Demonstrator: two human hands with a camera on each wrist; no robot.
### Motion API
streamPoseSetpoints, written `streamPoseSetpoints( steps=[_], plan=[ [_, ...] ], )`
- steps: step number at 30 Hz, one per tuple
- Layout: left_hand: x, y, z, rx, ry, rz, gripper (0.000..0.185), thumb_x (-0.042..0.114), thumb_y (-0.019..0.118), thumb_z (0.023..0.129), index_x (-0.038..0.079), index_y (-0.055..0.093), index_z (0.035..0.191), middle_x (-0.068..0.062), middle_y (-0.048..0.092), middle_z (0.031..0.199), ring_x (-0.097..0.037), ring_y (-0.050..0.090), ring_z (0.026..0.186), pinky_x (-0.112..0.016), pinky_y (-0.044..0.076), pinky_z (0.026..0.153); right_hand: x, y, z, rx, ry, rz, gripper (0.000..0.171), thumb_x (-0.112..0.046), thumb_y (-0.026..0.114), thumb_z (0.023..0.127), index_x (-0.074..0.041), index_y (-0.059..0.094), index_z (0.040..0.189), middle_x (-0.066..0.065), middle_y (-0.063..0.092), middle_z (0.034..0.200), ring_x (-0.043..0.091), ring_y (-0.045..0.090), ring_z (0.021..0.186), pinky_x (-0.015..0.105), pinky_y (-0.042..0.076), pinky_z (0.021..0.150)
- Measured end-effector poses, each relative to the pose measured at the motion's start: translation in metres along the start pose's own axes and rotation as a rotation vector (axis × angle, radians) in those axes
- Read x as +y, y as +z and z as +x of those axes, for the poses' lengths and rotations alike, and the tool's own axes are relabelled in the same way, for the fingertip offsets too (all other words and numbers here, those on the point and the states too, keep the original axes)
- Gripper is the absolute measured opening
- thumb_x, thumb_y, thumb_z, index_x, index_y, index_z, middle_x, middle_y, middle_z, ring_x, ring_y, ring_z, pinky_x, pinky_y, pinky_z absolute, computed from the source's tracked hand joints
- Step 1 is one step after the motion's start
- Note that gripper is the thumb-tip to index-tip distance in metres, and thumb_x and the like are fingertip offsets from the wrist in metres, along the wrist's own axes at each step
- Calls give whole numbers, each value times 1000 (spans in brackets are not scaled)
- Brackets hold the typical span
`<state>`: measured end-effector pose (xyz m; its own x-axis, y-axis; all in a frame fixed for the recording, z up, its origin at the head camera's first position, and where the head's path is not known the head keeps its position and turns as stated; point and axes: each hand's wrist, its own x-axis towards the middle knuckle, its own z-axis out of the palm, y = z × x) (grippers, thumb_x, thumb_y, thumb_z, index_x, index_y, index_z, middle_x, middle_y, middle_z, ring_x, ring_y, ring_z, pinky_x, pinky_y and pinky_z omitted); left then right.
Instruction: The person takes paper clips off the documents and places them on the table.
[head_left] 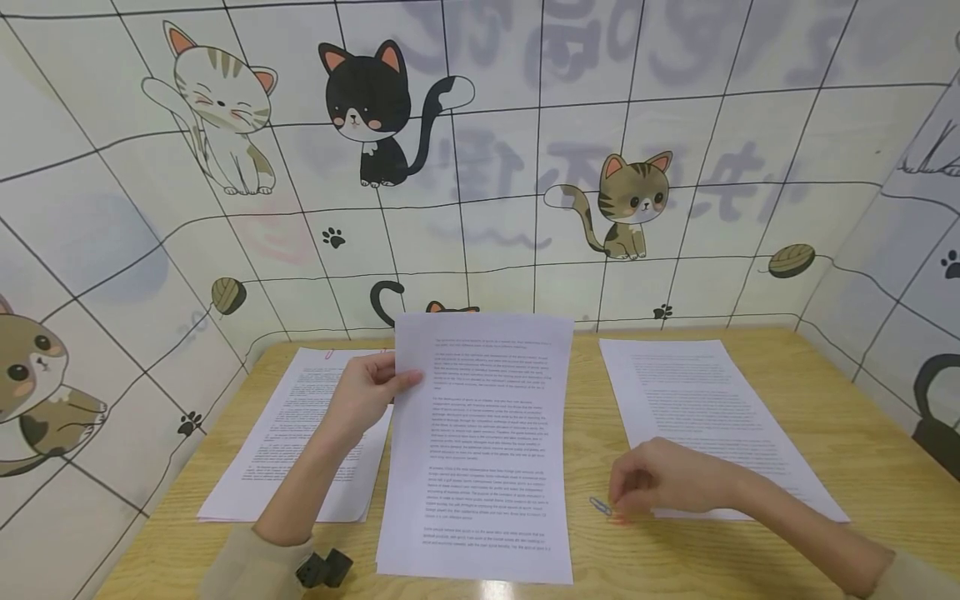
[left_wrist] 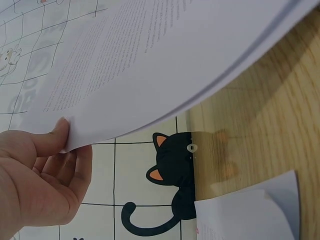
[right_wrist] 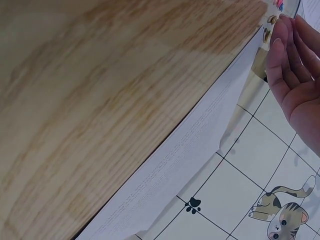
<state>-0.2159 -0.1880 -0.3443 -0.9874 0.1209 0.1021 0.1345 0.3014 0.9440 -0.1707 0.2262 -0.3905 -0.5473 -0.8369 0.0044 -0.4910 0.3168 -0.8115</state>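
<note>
My left hand (head_left: 367,396) pinches the left edge of a thin stack of printed paper (head_left: 487,450), thumb in front, and holds it upright. In the left wrist view the thumb lies on the stack's corner and its sheets curve away. Low over the table, my right hand (head_left: 660,479) has bent fingers beside a bluish paper clip (head_left: 600,506) and blurred reddish clips (head_left: 621,518). The right wrist view shows its fingertips close together near gold-coloured clips (right_wrist: 267,35); whether they grip one is unclear.
To the left lies a printed stack (head_left: 300,425) with reddish paper clips (head_left: 328,355) at its top edge. Another printed stack (head_left: 690,400) lies at the right, partly under my right hand and forearm. Behind the wooden table (head_left: 585,417) stands a wall (head_left: 510,250) with cat drawings.
</note>
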Motion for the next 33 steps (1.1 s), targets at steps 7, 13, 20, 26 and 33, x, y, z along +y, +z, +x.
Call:
streamPoseSetpoints(
  steps=[7,13,20,26,33],
  plan=[
    [1,0,0,-8,5,-20,29,8,72,94,-1,70,121,-14,75,104,-21,71,86,-27,55,74,0,-7,-3,91,49,-108,4,-14,67,98,-13,71,98,-8,69,85,2,61,74,25,53,64],
    [1,1,0,-12,2,-33,30,9,72,94,-2,70,122,-14,75,105,-22,71,87,-27,55,74,-6,-19,0,229,140,-157,11,-21,66,100,-10,69,104,-4,69,85,11,64,72,26,52,65],
    [1,0,-1,-7,1,-40,30,9,71,95,-2,69,122,-15,75,106,-22,71,88,-28,56,75,-12,-33,9,420,189,-196,20,-22,67,99,-8,66,114,0,69,91,19,67,76,28,54,70],
    [0,0,0,-6,-2,-46,31,9,71,95,-2,68,124,-14,75,107,-21,71,89,-28,56,76,-16,-41,25,529,185,-157,24,-22,67,100,-7,65,118,0,70,98,16,67,78,31,55,73],
    [0,-1,0,0,4,-47,31,9,70,95,-1,69,124,-14,75,106,-22,72,89,-30,56,78,-17,-42,45,548,114,-53,23,-16,65,100,-4,64,120,7,71,103,18,69,83,36,57,76]
  ],
)
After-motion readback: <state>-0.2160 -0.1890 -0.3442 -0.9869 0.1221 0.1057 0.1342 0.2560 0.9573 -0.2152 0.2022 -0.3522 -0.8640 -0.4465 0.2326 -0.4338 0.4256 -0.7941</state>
